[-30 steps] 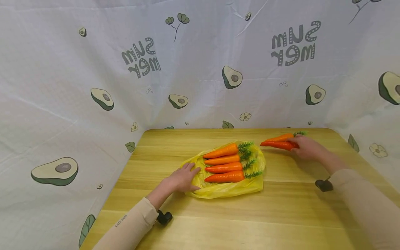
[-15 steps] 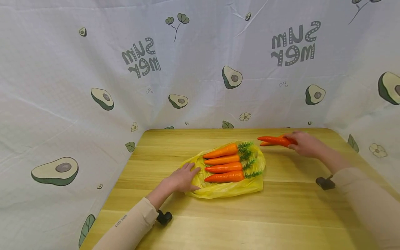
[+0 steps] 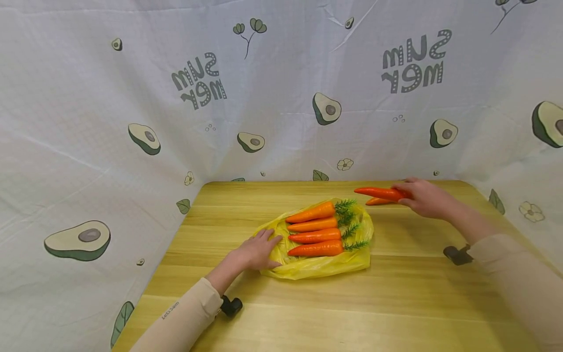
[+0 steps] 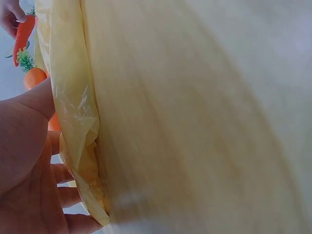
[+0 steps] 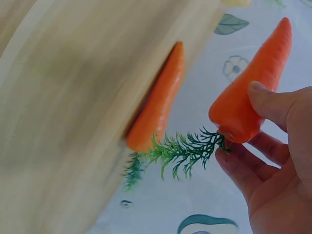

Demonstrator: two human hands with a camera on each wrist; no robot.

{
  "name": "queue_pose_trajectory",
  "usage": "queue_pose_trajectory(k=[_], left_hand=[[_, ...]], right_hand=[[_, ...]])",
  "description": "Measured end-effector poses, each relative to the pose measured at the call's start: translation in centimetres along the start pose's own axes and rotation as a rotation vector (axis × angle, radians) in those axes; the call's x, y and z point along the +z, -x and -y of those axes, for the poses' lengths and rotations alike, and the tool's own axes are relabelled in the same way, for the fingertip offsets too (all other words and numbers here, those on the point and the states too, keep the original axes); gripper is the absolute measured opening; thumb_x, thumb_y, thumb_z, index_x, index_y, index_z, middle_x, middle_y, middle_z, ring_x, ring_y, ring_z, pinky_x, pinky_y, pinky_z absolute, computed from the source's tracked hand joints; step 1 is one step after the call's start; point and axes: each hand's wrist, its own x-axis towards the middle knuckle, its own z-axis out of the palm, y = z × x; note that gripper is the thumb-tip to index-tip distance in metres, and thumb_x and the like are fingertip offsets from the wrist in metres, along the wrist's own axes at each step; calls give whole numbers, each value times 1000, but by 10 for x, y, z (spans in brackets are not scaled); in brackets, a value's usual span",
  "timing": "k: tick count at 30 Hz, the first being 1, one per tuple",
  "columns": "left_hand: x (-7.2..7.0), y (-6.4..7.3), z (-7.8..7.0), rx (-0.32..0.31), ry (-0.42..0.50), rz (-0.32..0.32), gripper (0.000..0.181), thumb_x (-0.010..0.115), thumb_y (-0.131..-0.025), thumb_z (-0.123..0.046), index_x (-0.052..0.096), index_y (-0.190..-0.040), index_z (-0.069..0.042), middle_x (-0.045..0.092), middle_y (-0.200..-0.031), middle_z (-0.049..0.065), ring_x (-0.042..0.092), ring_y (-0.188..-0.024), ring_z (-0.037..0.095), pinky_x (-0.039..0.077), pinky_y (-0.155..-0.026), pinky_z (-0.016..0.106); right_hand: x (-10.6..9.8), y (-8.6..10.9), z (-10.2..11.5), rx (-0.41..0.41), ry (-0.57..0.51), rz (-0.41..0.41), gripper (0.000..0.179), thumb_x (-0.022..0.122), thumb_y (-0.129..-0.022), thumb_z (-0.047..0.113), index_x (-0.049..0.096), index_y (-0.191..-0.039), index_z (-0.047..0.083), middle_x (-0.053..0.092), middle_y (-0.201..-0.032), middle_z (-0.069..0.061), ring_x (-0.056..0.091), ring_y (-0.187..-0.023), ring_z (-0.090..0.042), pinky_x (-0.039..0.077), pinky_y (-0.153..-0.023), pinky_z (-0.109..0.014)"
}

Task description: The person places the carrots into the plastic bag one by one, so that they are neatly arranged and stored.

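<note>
My right hand (image 3: 424, 196) grips a red-orange carrot (image 3: 374, 192) near its thick end, above the far right of the table. The right wrist view shows thumb and fingers round that carrot (image 5: 261, 80), its green top hanging out below. Beneath it on the table lies a second, orange carrot (image 5: 158, 105), partly hidden in the head view. My left hand (image 3: 257, 250) rests, fingers spread, on the left end of a yellow plastic bag (image 3: 325, 269). Several carrots (image 3: 314, 236) lie side by side on the bag, leafy tops to the right.
The wooden table (image 3: 308, 313) reaches back to a white curtain (image 3: 281, 98) printed with avocados, which also hangs along both sides. A small black wrist camera (image 3: 231, 306) sits under the left sleeve, another camera (image 3: 457, 255) under the right.
My right hand has lifted the red-orange carrot off the table and carried it a little up and left. The other carrot stays behind. The left hand and bag have not moved.
</note>
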Motion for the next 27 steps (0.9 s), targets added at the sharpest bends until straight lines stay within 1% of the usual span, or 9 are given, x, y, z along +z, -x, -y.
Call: queue_pose_trajectory(k=[4,8,13,21,27], left_hand=[[0,-1,1,1,-1,-1,79,68,-93,-51,36,-158,-19,26,-165,13,25,-152,34,32,-118,57],[1,-1,2,2,-8,-1,79,67,-93,-52,35,-158,-19,26,-165,13,26,-152,34,32,-117,56],[1,-2,2,-1,-6,2,79,67,-93,-52,35,-158,-20,25,-165,13,25,-152,34,32,-117,57],[2,-2,3,-2,-3,2,79,67,-93,-53,35,-158,-20,25,-165,12,24,-153,34,32,-118,57],[2,-1,2,-3,-5,5,79,67,-93,-53,35,-158,-21,25,-165,12,24,-153,34,32,-117,57]], right_hand=[[-8,-1,11,-27,1,-19,40,72,-91,11,65,-126,-5,64,-109,-24,60,-83,-30,54,-78,-55],[-16,-2,24,-50,6,-29,41,73,-91,12,65,-127,-4,64,-109,-22,60,-82,-28,54,-75,-52],[-24,-5,39,-82,15,-39,41,73,-90,12,66,-128,-2,64,-105,-19,57,-78,-24,52,-70,-45],[-28,-12,60,-136,25,-46,41,75,-90,13,67,-127,-2,65,-104,-16,56,-79,-22,52,-71,-43],[-25,-16,71,-175,14,-56,37,76,-89,12,69,-124,3,64,-101,-12,55,-77,-19,50,-68,-40]])
